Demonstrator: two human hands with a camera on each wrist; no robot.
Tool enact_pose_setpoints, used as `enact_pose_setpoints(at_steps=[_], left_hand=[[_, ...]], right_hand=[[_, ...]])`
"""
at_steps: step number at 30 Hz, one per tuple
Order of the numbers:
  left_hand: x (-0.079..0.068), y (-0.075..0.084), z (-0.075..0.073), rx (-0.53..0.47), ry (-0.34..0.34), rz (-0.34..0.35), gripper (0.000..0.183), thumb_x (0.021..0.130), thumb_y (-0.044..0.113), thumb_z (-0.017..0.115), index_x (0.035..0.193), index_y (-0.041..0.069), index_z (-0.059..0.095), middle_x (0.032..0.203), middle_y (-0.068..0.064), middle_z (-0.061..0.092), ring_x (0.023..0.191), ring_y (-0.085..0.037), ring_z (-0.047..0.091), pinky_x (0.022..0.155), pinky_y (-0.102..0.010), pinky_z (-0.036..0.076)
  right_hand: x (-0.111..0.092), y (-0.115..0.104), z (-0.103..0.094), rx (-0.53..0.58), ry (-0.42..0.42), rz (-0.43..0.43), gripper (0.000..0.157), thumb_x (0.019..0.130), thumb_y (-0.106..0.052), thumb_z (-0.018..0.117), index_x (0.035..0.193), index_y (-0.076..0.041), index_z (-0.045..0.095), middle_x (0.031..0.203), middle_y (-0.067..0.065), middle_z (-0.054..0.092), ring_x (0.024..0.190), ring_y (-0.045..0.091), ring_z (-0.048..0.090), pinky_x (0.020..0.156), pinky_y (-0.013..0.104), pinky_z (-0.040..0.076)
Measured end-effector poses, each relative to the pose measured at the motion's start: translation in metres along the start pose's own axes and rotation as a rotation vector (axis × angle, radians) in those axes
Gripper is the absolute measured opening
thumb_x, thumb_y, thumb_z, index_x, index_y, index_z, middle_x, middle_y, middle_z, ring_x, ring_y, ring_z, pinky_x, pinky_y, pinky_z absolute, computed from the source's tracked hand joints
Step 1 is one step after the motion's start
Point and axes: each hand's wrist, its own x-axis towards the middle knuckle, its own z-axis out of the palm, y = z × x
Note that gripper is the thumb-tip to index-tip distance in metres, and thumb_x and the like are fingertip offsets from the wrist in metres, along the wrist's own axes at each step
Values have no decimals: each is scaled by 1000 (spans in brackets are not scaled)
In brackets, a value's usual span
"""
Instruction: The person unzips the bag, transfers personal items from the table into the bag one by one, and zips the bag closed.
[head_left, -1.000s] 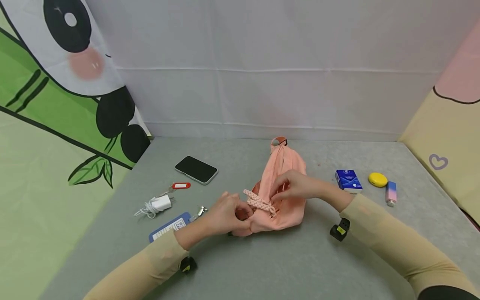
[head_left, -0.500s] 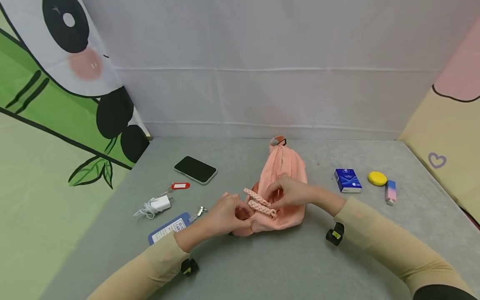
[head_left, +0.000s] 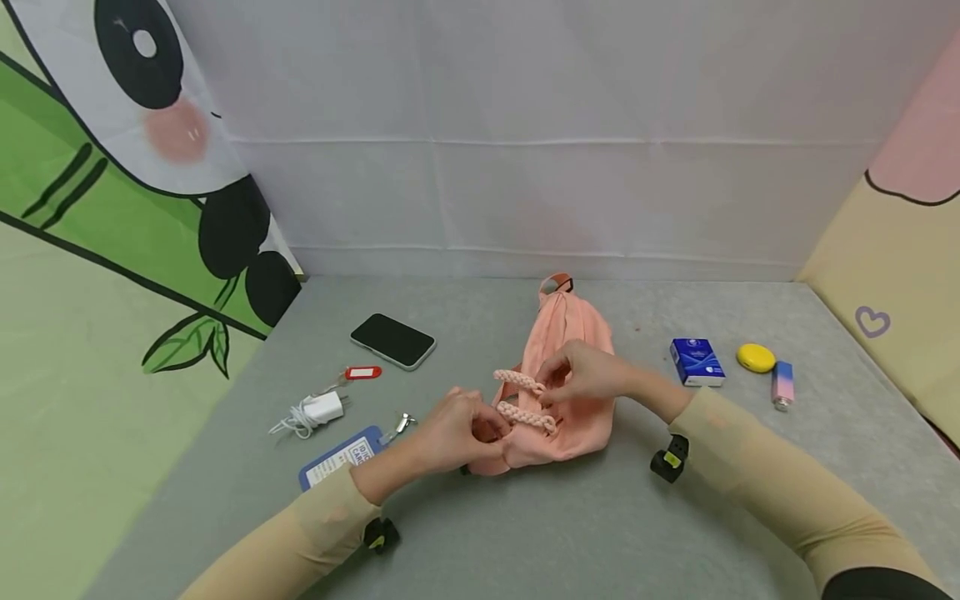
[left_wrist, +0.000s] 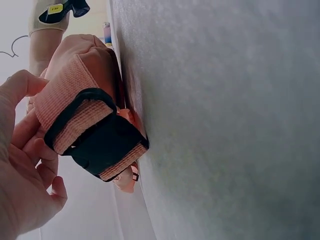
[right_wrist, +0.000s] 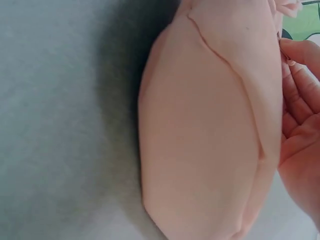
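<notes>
A small pink backpack (head_left: pixel 573 329) lies on the grey table, its top loop pointing away from me. My left hand (head_left: pixel 459 429) pinches its near left end; in the left wrist view, thumb and fingers hold pink webbing (left_wrist: pixel 70 95) beside a black buckle (left_wrist: pixel 107 142). Two braided pink pulls lie across the bag, the upper one (head_left: pixel 517 381) apart from the lower one (head_left: pixel 527 417). My right hand (head_left: pixel 588 375) pinches the inner end of the upper pull with thumb and forefinger. Its fingertips show at the bag's edge in the right wrist view, where what they pinch is mostly hidden.
Left of the bag lie a phone (head_left: pixel 393 341), a red key tag (head_left: pixel 363 372), a white charger (head_left: pixel 322 407) with coiled cable and a blue card holder (head_left: pixel 341 457). To the right are a blue box (head_left: pixel 697 362), a yellow round case (head_left: pixel 756 358) and a pink-blue tube (head_left: pixel 782 385).
My right hand moved slightly nearer, then back away from me. The upper braided pull has shifted away from the lower one, widening the gap between them. My left hand stays in place.
</notes>
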Motion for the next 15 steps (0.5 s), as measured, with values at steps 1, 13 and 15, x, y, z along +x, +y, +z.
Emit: enact_pose_setpoints(at_steps=[1,13,15], left_hand=[[0,0,0,-2,0,4,4,79,19,79,79,15,78,60,18,56,64,-13,46,68,-29,29],[3,2,2,-16,14,12,5,77,16,81,80,17,78,64,19,58,66,-8,47,70,-29,31],[3,2,3,-9,11,18,4,78,17,81,80,17,78,63,19,56,65,-8,46,69,-28,32]], right_hand=[[0,0,-3,-2,7,1,3,86,-9,74,89,-8,76,75,-8,67,68,8,58,63,25,48],[7,12,-37,-18,96,31,6,89,-7,71,91,-2,74,79,7,69,71,25,63,64,27,50],[8,15,-42,-9,100,33,6,90,-5,69,93,-1,73,79,9,69,71,29,62,63,27,49]])
